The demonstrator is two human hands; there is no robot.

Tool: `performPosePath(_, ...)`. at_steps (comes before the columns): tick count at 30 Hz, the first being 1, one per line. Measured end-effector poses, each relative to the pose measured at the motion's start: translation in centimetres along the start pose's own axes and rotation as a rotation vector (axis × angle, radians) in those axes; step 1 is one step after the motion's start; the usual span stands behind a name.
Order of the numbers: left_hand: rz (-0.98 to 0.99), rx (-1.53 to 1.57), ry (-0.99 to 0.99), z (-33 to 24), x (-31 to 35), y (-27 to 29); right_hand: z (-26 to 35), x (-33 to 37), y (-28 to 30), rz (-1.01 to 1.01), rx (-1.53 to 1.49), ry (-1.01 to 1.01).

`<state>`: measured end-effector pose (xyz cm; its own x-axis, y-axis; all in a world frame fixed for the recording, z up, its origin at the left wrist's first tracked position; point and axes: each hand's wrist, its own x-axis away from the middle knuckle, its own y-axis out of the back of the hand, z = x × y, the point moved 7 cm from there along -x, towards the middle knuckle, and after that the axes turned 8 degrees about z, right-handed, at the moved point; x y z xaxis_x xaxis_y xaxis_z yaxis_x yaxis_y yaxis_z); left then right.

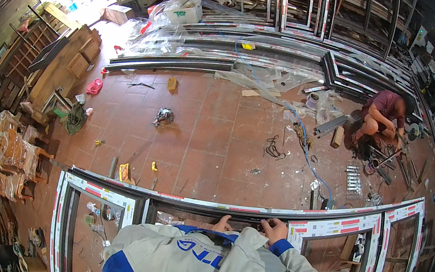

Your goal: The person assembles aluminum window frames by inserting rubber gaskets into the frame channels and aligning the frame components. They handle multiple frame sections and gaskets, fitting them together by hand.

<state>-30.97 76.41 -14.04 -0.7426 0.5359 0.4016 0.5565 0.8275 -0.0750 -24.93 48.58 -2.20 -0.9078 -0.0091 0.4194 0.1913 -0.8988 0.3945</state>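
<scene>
A large dark window frame with white protective film lies across the lower part of the head view, just in front of me. My left hand reaches over its inner dark rail, with fingers stretched out and touching it. A little to the right, my right hand has its fingers curled together at the same rail. Whatever is between them is small, dark and too hidden to name. My beige and blue jacket covers much of the frame's near side. Glazed-looking side panels of the frame stand to the right.
At right a person squats among metal pieces and tools. A blue hose crosses the tiled floor. Long profiles lie at the back. Plastic-wrapped chairs stand left. A yellow tool and wooden block lie on the floor.
</scene>
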Motion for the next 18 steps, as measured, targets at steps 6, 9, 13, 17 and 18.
performPosePath(6,-0.07,0.019,0.036,-0.8,1.0,-0.1,-1.5,-0.7,-1.4,0.007,-0.358,-0.093)
performPosePath(9,-0.075,0.019,0.034,-2.0,0.5,0.2,-4.2,-1.9,-1.2,-0.02,-0.377,-0.129)
performPosePath(13,-0.136,0.039,0.049,-0.9,1.1,0.0,2.7,1.2,0.0,-0.023,0.065,-0.05)
performPosePath(17,-0.18,0.012,0.044,-1.5,1.2,-0.4,2.4,0.9,-0.1,0.039,0.284,0.146)
performPosePath(18,-0.183,-0.011,0.027,-1.5,1.6,-0.2,2.5,0.6,-0.8,0.087,0.334,0.182)
